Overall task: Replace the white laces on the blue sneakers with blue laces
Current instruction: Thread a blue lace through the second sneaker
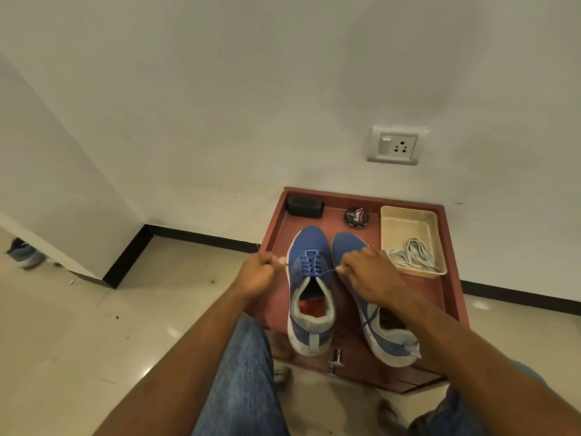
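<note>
Two blue sneakers stand side by side in the middle of a small reddish-brown desk (452, 297), toes toward its far edge and heels over the near edge. The left sneaker (309, 291) is threaded with a blue lace (309, 262) crossing up its eyelets. The left hand (259, 273) sits just off that shoe's left side, fingers curled and pinching one end of the lace; the right hand (366, 272) lies over the front of the right sneaker (377, 306), fingers curled and pinching the other end. Between the hands the lace runs taut across the top of the shoe's opening. Both forearms reach in from the near edge, knuckles up. A further blue strand lies along the right sneaker's side.

In the far right corner a cream tray (408, 221) holds the white laces (412, 254) in a loose bundle. Along the far edge lie a black block (305, 206) and a round polish tin (356, 217).
</note>
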